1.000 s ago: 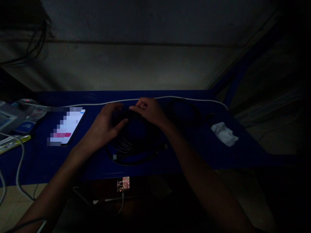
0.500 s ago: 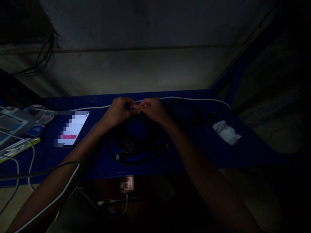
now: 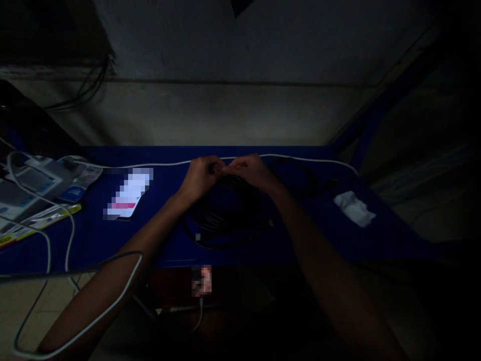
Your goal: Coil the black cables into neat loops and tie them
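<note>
A coil of black cable (image 3: 221,220) lies on the blue table (image 3: 300,235) in dim light. My left hand (image 3: 201,175) and my right hand (image 3: 251,171) meet fingertip to fingertip at the coil's far edge. Both are closed in a pinch on the top of the coil. One light-coloured plug end (image 3: 198,236) of the cable shows at the coil's near left side.
A lit phone (image 3: 130,196) lies left of the hands. Packets and white wires (image 3: 45,200) crowd the table's left end. A crumpled white tissue (image 3: 354,208) sits to the right. A thin white cable (image 3: 308,159) runs along the back edge. A small lit screen (image 3: 202,281) glows below the table.
My left hand has come off the coil's left side and closed at its far edge against my right hand. The view has shifted, so everything sits further right.
</note>
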